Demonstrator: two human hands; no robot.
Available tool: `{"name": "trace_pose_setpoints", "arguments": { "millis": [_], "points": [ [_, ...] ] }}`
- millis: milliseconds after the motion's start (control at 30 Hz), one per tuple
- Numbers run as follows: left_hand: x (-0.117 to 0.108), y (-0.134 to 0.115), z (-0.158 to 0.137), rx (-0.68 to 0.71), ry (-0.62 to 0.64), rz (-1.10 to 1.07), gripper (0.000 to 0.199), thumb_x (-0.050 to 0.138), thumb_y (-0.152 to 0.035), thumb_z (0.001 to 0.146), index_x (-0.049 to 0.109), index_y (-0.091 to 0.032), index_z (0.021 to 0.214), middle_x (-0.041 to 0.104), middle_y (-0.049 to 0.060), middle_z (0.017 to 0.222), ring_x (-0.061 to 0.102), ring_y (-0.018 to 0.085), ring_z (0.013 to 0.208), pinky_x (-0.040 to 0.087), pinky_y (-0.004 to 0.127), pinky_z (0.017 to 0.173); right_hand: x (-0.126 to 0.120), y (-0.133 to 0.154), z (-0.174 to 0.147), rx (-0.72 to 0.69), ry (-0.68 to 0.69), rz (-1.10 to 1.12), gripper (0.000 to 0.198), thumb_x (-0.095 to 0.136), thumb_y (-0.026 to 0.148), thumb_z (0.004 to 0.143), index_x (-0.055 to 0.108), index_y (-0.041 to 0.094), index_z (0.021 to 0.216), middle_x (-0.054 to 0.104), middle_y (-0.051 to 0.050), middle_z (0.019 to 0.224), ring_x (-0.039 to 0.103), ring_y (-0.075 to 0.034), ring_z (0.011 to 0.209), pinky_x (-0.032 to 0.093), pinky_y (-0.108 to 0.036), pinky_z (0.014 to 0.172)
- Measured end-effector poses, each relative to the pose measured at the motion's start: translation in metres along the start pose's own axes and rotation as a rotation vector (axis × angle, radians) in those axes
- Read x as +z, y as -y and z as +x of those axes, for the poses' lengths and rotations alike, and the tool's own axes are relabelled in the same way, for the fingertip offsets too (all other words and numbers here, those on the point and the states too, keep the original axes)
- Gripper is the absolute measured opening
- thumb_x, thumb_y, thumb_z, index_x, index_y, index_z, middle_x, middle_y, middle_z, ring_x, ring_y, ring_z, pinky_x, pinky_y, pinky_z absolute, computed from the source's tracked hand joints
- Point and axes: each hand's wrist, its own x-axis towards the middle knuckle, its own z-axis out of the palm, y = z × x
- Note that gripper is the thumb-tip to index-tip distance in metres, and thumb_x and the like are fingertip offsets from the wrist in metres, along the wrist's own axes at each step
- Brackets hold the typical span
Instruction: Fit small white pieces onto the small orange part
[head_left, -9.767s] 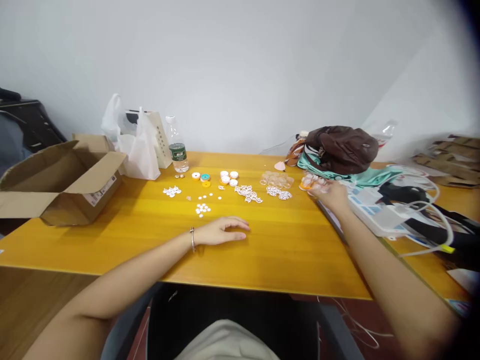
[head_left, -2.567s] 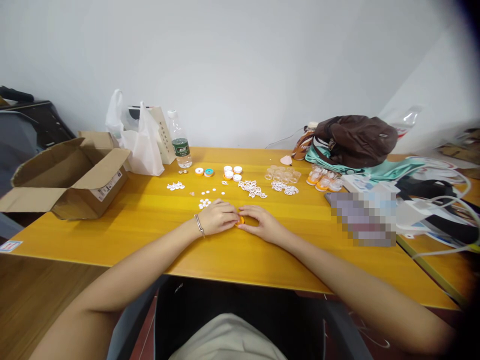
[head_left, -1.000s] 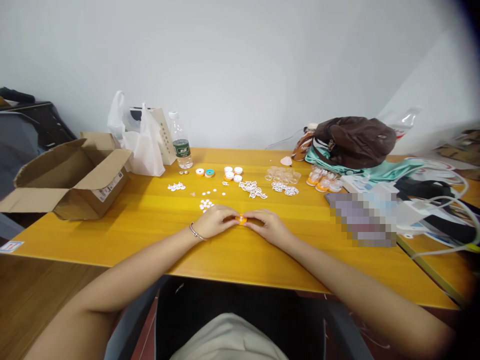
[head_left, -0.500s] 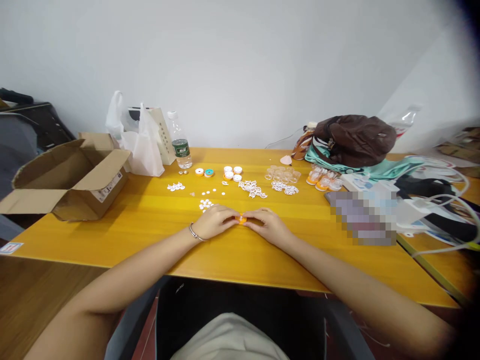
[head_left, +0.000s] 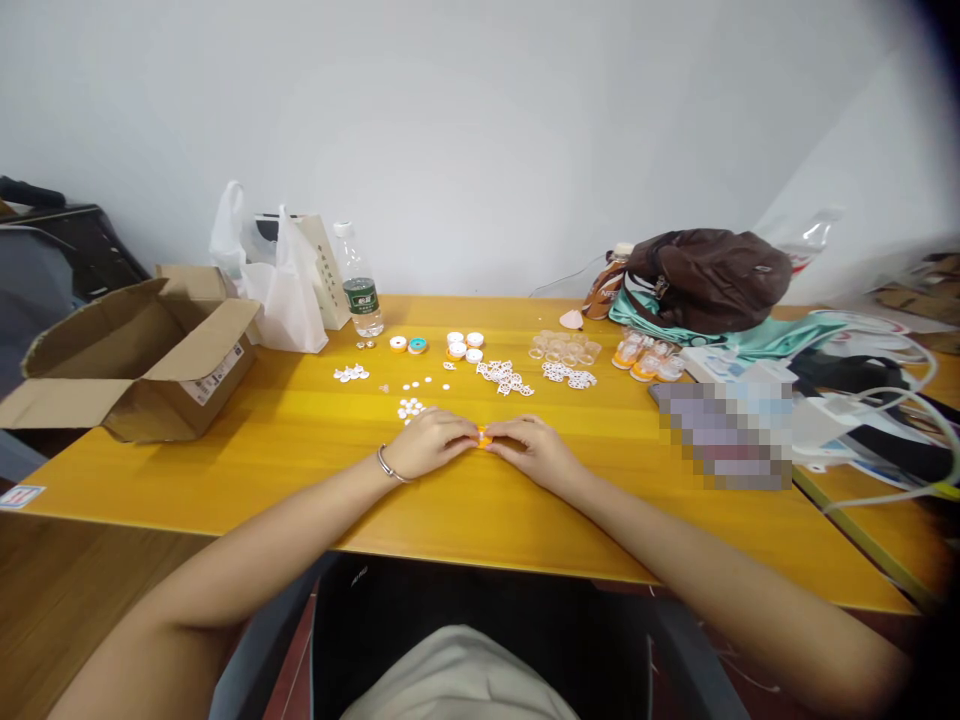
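Between my two hands is a small orange-and-white round plastic part [head_left: 483,438], mostly covered by fingertips. My left hand [head_left: 435,440] pinches it from the left, a silver bracelet [head_left: 391,464] on the wrist. From the right, my right hand [head_left: 536,450] pinches the same part with thumb and fingers. Just beyond the left hand lie several small white discs [head_left: 410,408]. Farther back are white spoked pieces [head_left: 504,377], orange-and-white round parts [head_left: 465,348] and one with a teal top [head_left: 417,346]. Clear plastic rings or cups [head_left: 564,348] sit to their right.
An opened cardboard box [head_left: 150,360], a white plastic bag [head_left: 281,300] and a water bottle [head_left: 363,290] stand at left. On the right are orange-based clear pieces [head_left: 649,355], a brown bag [head_left: 709,280], a drink bottle [head_left: 609,282], a blurred-out flat object [head_left: 720,440] and white cables [head_left: 900,400].
Both hands keep hold of the orange-and-white part in nearly the same place. The fingers have shifted only slightly around it.
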Motion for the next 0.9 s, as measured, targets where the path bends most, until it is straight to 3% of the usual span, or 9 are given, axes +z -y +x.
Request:
{"name": "trace_pose_setpoints", "arguments": {
  "millis": [900],
  "points": [
    [-0.0002, 0.0006, -0.0005, 0.030, 0.004, 0.055, 0.022, 0.045, -0.028, 0.086, 0.064, -0.020, 0.093, 0.067, 0.003, 0.097, 0.061, 0.013, 0.086, 0.043, 0.027, 0.076, 0.0010, -0.0029, 0.0000, -0.046, -0.005, 0.017, 0.016, 0.052, 0.028, 0.082, 0.063, 0.026, 0.093, 0.069, -0.003, 0.095, 0.064, -0.017, 0.086, 0.040, -0.034, 0.079]
  ]
}}
